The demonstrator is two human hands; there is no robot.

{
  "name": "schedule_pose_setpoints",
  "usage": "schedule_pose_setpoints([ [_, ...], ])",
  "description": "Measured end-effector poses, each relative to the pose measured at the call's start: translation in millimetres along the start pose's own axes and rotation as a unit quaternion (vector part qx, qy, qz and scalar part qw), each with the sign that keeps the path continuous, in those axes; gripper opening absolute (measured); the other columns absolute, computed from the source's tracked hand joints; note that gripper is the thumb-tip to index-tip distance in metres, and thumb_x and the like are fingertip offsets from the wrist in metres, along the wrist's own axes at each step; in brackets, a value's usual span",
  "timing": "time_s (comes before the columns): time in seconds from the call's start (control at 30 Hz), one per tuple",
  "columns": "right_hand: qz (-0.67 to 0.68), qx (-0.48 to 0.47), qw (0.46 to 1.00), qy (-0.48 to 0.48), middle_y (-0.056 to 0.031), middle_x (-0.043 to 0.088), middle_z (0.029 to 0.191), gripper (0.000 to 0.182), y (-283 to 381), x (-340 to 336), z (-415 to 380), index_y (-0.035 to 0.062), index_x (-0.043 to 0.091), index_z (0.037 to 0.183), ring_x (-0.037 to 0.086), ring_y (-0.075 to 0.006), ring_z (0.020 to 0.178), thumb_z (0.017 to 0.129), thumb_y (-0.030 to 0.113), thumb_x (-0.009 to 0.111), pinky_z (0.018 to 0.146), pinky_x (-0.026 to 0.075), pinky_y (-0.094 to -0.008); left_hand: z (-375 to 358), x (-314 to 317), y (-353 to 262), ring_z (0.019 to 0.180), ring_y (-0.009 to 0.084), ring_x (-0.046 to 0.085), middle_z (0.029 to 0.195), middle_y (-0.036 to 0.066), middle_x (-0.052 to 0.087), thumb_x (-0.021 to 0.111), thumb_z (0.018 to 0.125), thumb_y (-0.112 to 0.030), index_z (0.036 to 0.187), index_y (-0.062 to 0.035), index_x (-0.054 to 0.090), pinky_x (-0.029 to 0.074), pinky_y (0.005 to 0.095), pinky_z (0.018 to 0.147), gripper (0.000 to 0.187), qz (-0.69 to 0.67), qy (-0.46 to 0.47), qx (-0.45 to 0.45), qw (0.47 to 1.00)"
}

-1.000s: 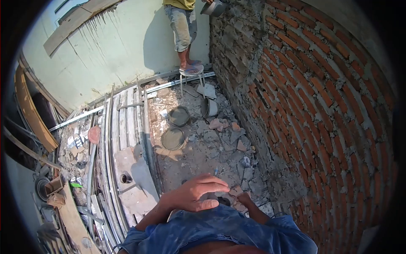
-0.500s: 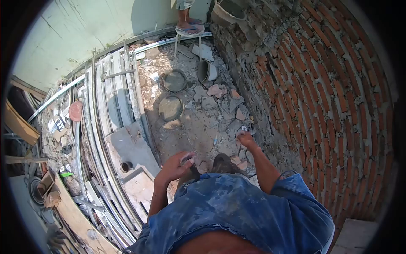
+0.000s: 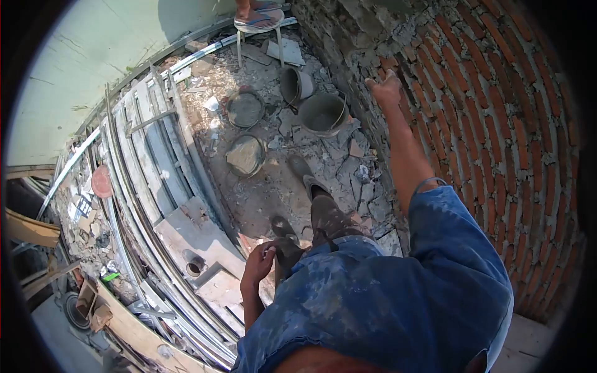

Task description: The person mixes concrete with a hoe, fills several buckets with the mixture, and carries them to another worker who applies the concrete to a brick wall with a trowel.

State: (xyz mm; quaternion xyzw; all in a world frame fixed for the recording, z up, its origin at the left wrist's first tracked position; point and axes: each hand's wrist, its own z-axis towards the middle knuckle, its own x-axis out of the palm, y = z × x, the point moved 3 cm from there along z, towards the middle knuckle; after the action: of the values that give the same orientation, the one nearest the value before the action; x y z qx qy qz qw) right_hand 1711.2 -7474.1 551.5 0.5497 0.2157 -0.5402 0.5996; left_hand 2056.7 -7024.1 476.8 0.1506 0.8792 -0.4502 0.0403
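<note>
- Lettering: one printed sheet (image 3: 81, 205) at nine o'clock bears dark characters, too small to read.
- Buckets, two: an upright bucket (image 3: 333, 127) with a wire handle, between twelve and one o'clock; and a tipped bucket (image 3: 306, 85), just beside it toward eleven.
- Basins, two, both round and containing grey material: upper basin (image 3: 229, 112) at eleven o'clock, lower basin (image 3: 262, 154) at ten.
- Boots, two: one near the centre, the other toward six o'clock.
- Stool (image 3: 261, 27), one, near twelve o'clock; a co-worker's feet stand on it.
- Right hand (image 3: 387, 90), between one and two o'clock: half spread, thumb apart, seemingly holding nothing, before the brick wall (image 3: 479, 149) at two to three o'clock; contact cannot be told.
- Left hand (image 3: 258, 261), at seven o'clock: fingers loosely curled beside the trouser leg; whether they grip anything cannot be told.
</note>
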Motion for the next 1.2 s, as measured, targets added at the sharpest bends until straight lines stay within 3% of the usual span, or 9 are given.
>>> schedule_pose_setpoints([
  [0.03, -0.003, 0.076, 0.989, 0.124, -0.0212, 0.054, 0.106, 0.060, -14.5, 35.4, 8.0, -0.0039, 0.047, 0.115, 0.055, -0.0361, 0.095, 0.068, 0.027, 0.066, 0.081, 0.043, -0.0430, 6.1, 1.2, 6.8, 0.091, 0.0265, 0.058, 0.099, 0.017, 0.059, 0.047, 0.086, -0.023, 0.106, -0.0021, 0.057, 0.044, 0.0327, 0.079, 0.031, -0.020, -0.010, -0.019, 1.000],
  [0.2, 0.073, -0.005, 0.943, 0.325, -0.0202, 0.057, 0.101, 0.053, -40.8, 183.0, -45.5, -0.0016, 0.052, 0.109, 0.055, -0.0348, 0.094, 0.068, 0.029, 0.064, 0.079, 0.044, -0.0421, 24.3, 31.5, 32.4, 0.093, 0.0252, 0.057, 0.097, 0.017, 0.060, 0.046, 0.086, -0.021, 0.106, 0.0018, 0.055, 0.043, 0.0323, 0.081, 0.032, -0.145, -0.159, -0.169, 0.962],
  [0.37, 0.047, -0.072, 0.860, 0.502, -0.0191, 0.060, 0.091, 0.044, -5.7, 285.1, -144.9, 0.0017, 0.058, 0.101, 0.058, -0.0317, 0.088, 0.067, 0.029, 0.065, 0.076, 0.044, -0.0378, 47.0, 92.4, 62.2, 0.112, 0.0336, 0.044, 0.118, 0.024, 0.046, 0.054, 0.080, -0.025, 0.121, 0.0031, 0.042, 0.036, 0.0379, 0.092, 0.051, -0.077, -0.136, -0.224, 0.962],
  [0.6, -0.104, -0.206, 0.627, 0.744, -0.0191, 0.056, 0.107, 0.041, 46.5, 391.4, -296.0, 0.0041, 0.054, 0.107, 0.053, -0.0315, 0.101, 0.072, 0.026, 0.057, 0.085, 0.042, -0.0402, 117.8, 130.2, 82.9, 0.115, 0.0421, 0.036, 0.129, 0.025, 0.031, 0.063, 0.071, -0.031, 0.132, -0.0015, 0.021, 0.035, 0.0436, 0.094, 0.080, -0.017, -0.196, -0.322, 0.926],
  [0.67, -0.116, -0.233, 0.598, 0.758, -0.0187, 0.055, 0.110, 0.043, 65.4, 401.0, -326.8, 0.0039, 0.052, 0.110, 0.053, -0.0312, 0.102, 0.072, 0.026, 0.056, 0.085, 0.041, -0.0398, 144.9, 133.8, 89.7, 0.113, 0.0423, 0.038, 0.128, 0.025, 0.032, 0.066, 0.069, -0.031, 0.132, -0.0031, 0.021, 0.037, 0.0441, 0.092, 0.082, -0.027, -0.198, -0.325, 0.924],
  [0.77, -0.135, -0.267, 0.572, 0.763, -0.0176, 0.053, 0.112, 0.046, 87.8, 430.4, -361.6, 0.0037, 0.050, 0.113, 0.051, -0.0304, 0.105, 0.073, 0.025, 0.056, 0.086, 0.041, -0.0401, 167.4, 110.3, 80.0, 0.110, 0.0412, 0.042, 0.123, 0.024, 0.036, 0.069, 0.067, -0.031, 0.132, -0.0071, 0.024, 0.039, 0.0445, 0.089, 0.082, -0.029, -0.116, -0.474, 0.872],
  [1.0, -0.167, -0.419, 0.586, 0.673, -0.0132, 0.046, 0.120, 0.057, 90.8, 473.9, -441.5, 0.0079, 0.044, 0.121, 0.045, -0.0293, 0.113, 0.070, 0.027, 0.057, 0.095, 0.028, -0.0480, 156.9, 104.5, 111.9, 0.109, 0.0367, 0.044, 0.120, 0.018, 0.041, 0.070, 0.066, -0.025, 0.130, -0.0113, 0.027, 0.040, 0.0457, 0.087, 0.078, -0.089, -0.155, -0.453, 0.874],
  [1.03, -0.190, -0.429, 0.520, 0.713, -0.0134, 0.045, 0.121, 0.063, 95.5, 473.6, -447.3, 0.0085, 0.040, 0.125, 0.044, -0.0299, 0.114, 0.069, 0.031, 0.059, 0.098, 0.022, -0.0504, 155.9, 101.8, 111.1, 0.110, 0.0361, 0.044, 0.121, 0.016, 0.041, 0.069, 0.066, -0.023, 0.130, -0.0119, 0.028, 0.041, 0.0458, 0.087, 0.077, -0.092, -0.170, -0.450, 0.872],
  [1.2, -0.148, -0.471, 0.520, 0.697, -0.0138, 0.048, 0.119, 0.063, 110.6, 477.3, -443.7, 0.0081, 0.046, 0.119, 0.046, -0.0292, 0.111, 0.067, 0.040, 0.062, 0.100, 0.019, -0.0510, 162.1, 83.3, 107.8, 0.110, 0.0357, 0.044, 0.121, 0.015, 0.041, 0.068, 0.067, -0.020, 0.129, -0.0136, 0.029, 0.041, 0.0455, 0.087, 0.074, -0.103, -0.184, -0.443, 0.872],
])
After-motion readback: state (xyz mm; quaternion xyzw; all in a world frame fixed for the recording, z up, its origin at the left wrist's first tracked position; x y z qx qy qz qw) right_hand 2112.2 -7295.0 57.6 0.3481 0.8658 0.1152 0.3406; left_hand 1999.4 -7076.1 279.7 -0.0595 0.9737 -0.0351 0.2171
